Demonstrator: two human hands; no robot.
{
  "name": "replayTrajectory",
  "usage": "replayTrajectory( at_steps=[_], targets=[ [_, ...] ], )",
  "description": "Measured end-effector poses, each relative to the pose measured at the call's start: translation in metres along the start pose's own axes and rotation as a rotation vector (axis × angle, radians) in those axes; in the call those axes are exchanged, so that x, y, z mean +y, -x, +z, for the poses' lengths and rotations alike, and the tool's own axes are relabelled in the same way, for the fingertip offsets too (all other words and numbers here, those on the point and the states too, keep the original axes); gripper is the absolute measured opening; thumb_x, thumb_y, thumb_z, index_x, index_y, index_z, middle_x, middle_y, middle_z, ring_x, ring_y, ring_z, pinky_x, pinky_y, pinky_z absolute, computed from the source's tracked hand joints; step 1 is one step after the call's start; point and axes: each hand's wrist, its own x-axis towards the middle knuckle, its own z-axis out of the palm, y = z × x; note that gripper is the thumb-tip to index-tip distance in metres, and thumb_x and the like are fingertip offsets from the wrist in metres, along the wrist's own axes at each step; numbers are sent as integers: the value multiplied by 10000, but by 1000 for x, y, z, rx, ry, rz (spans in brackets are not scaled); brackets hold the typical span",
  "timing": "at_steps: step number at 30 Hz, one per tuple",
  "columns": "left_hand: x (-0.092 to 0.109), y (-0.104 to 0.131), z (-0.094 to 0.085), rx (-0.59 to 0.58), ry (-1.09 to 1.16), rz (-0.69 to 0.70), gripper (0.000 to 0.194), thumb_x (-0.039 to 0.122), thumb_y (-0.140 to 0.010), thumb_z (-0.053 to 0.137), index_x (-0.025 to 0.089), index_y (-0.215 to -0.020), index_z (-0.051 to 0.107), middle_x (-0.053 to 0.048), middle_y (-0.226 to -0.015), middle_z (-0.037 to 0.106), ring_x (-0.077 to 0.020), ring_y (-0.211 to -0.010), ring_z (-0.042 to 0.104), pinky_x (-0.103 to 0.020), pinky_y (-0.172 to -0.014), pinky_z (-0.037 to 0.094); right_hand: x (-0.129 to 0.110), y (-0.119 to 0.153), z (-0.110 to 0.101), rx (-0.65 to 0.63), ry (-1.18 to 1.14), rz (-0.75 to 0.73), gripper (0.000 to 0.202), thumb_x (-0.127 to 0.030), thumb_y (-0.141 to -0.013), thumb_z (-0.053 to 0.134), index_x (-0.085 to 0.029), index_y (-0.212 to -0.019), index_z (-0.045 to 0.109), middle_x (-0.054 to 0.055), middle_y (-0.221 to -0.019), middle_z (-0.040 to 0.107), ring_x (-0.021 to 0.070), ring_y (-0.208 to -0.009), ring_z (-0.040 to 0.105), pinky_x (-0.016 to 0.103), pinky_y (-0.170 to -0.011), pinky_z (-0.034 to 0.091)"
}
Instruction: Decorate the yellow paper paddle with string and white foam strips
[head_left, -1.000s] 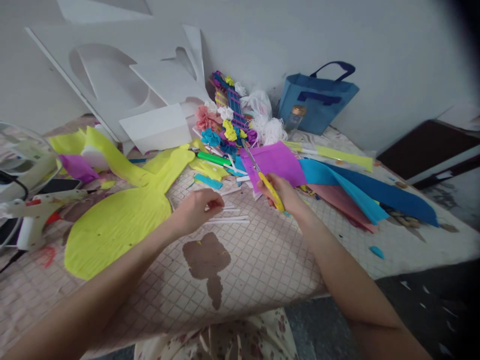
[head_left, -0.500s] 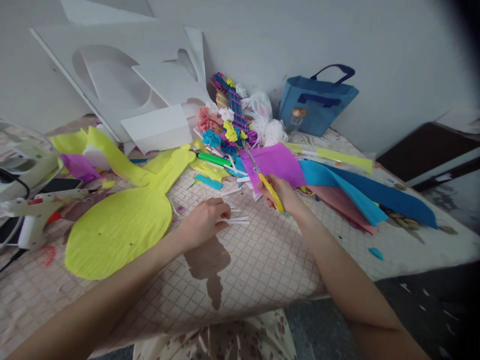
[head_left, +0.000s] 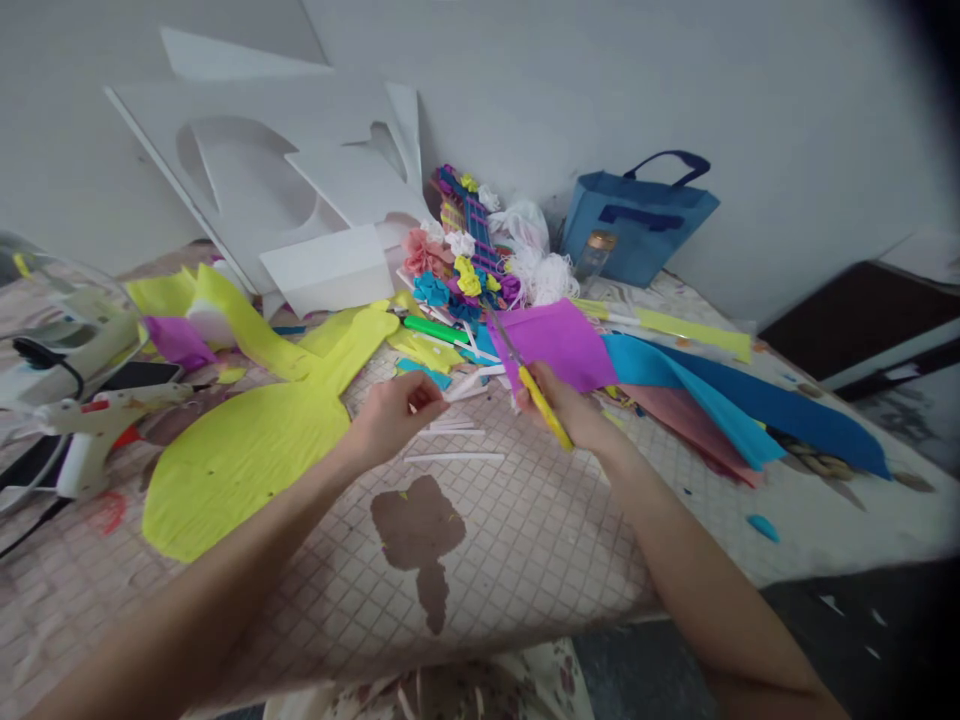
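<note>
My right hand (head_left: 559,405) is wrapped round the yellow handles of the scissors (head_left: 545,402), whose blades lie over the purple paper (head_left: 559,340). My left hand (head_left: 397,412) is closed in a pinch at the end of a white strip (head_left: 466,384), left of the scissors. Below it, several thin white strips (head_left: 454,457) lie on the checked cloth. A large yellow paper shape (head_left: 247,455), round with a narrow neck, lies to the left of my left hand.
A glue gun (head_left: 82,425) lies at the left. Behind are white boards (head_left: 247,180), crumpled paper flowers (head_left: 431,289), a green pen (head_left: 435,330) and a blue bag (head_left: 637,225) with a jar (head_left: 595,255). Blue paper (head_left: 795,410) stretches to the right.
My left hand has lifted off the white strips on the cloth, moved up slightly and now pinches at a white strip. My right hand still holds the scissors. The view has shifted a little.
</note>
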Motion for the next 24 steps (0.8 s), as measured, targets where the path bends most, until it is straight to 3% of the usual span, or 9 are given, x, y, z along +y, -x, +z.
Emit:
replayTrajectory(
  at_steps=[3, 6, 12, 24],
  targets=[
    [-9, -9, -10, 109, 268, -93, 237, 371, -741, 658, 147, -748, 582, -10, -643, 613, -112, -573, 541, -227, -541, 406, -9, 7, 1, -138, 57, -56, 217, -373, -840, 518, -228, -912, 374, 2, -791, 645, 161, -671, 610, 268, -601, 418],
    [-13, -12, -12, 158, 388, -141, 262, 376, -706, 685, 140, -749, 579, -17, -647, 626, -100, -561, 532, -214, -518, 379, -14, 10, 5, -195, 93, -57, 198, -378, -855, 514, -234, -902, 386, 6, -791, 658, 177, -706, 629, 281, -640, 430],
    [-13, -12, -7, 163, 393, -153, 263, 376, -695, 697, 141, -744, 590, -17, -651, 631, -99, -565, 532, -222, -522, 378, -13, 9, 11, -138, 129, 4, 184, -385, -841, 564, -243, -901, 465, 39, -894, 682, 214, -846, 655, 291, -701, 464],
    [-19, -15, -2, 150, 386, -138, 287, 421, -701, 701, 157, -749, 600, -17, -667, 641, -125, -622, 578, -251, -601, 438, -25, 10, 7, -226, 82, -3, 199, -410, -855, 529, -230, -863, 446, 37, -853, 684, 193, -794, 647, 299, -695, 455]
  ],
)
